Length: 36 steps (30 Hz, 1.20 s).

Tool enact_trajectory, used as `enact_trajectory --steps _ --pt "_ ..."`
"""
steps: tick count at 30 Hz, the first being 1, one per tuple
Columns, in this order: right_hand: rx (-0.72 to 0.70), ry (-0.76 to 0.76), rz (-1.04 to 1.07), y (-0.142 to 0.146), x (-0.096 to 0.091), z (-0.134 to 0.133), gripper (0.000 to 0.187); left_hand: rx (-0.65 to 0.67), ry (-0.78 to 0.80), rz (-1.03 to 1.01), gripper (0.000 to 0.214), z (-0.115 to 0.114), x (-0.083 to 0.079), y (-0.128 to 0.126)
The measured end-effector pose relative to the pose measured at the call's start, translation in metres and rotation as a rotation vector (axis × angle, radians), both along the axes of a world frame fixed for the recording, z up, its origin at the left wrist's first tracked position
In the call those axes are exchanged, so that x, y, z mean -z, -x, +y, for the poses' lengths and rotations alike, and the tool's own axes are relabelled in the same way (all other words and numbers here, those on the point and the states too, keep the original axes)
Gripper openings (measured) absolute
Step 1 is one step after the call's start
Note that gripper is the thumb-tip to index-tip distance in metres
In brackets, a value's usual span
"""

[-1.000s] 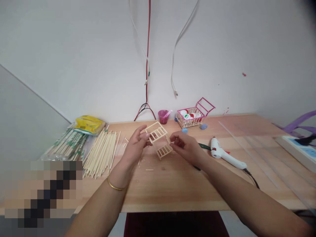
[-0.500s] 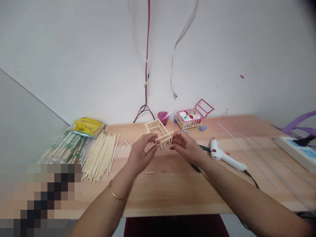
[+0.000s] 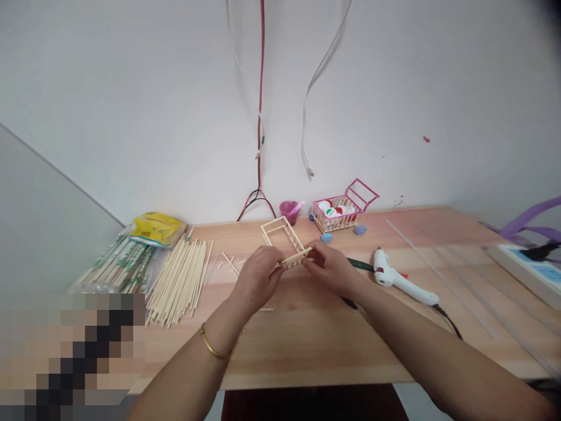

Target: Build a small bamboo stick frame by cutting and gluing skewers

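Note:
A small rectangular frame of thin wooden sticks (image 3: 296, 258) is pinched at its near end between both hands, over the middle of the table. My left hand (image 3: 262, 270) closes thumb and fingers on the near left corner. At the near right corner, my right hand (image 3: 329, 268) grips with its fingertips, which partly hide the sticks. The long sides of the frame reach away toward the wall. Just right of my right hand lie a dark green handle (image 3: 362, 265) and a white hot glue gun (image 3: 401, 280).
A miniature cart (image 3: 335, 215) with pink trim and blue wheels holds round tokens by the wall. Left of it stands a purple cup (image 3: 289, 213). Loose wooden sticks (image 3: 179, 283), a yellow packet (image 3: 158, 229) and bagged sticks lie left. A power strip (image 3: 528, 269) sits right.
The frame has tipped so its near end lies flatter to my view. Both hands have drawn closer together along that end, with the left fingers now closed tighter.

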State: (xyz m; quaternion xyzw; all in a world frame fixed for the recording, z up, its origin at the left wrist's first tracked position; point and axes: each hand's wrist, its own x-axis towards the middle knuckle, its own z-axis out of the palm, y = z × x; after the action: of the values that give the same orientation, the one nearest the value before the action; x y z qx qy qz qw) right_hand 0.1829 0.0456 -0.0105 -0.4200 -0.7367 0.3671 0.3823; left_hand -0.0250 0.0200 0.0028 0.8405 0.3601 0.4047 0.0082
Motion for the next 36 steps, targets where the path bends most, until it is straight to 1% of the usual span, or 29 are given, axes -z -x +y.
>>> enact_trajectory --steps 3,5,8,11,14,16,19,25,29,33,36 --pt "0.032 0.011 0.001 -0.001 0.004 0.001 0.023 -0.023 0.084 0.018 0.004 0.000 0.001 -0.001" --pt "0.035 -0.019 -0.038 -0.002 0.006 0.003 0.029 -0.033 0.134 0.030 0.004 0.000 0.002 -0.001" --pt "0.013 -0.088 -0.101 -0.003 0.007 0.004 0.023 -0.031 0.177 0.028 0.004 0.001 0.003 -0.001" --pt "0.055 -0.141 -0.128 -0.005 0.006 0.006 0.024 -0.032 0.193 0.026 0.004 0.002 0.004 -0.001" --pt "0.121 -0.175 -0.090 -0.006 0.003 0.006 0.028 -0.043 0.192 0.029 0.006 0.002 0.005 0.000" --pt "0.115 -0.207 -0.054 -0.007 0.001 0.005 0.025 -0.046 0.186 0.024 0.008 0.002 0.006 -0.001" --pt "0.094 -0.256 -0.068 -0.007 -0.002 0.004 0.018 -0.033 0.151 0.024 0.008 0.001 0.006 -0.001" --pt "0.082 -0.208 -0.042 -0.006 -0.004 0.001 0.013 -0.053 0.102 0.015 0.010 0.003 0.004 0.001" --pt "0.073 -0.226 -0.057 -0.006 -0.002 0.002 0.014 -0.073 0.082 0.015 0.007 0.004 0.004 0.002" --pt "0.074 -0.207 -0.063 -0.006 0.001 0.003 0.017 -0.071 0.112 0.024 0.011 0.004 0.006 0.002" --pt "0.068 -0.138 0.012 -0.005 0.005 0.004 0.027 -0.065 0.118 0.013 0.015 0.004 0.006 0.002"
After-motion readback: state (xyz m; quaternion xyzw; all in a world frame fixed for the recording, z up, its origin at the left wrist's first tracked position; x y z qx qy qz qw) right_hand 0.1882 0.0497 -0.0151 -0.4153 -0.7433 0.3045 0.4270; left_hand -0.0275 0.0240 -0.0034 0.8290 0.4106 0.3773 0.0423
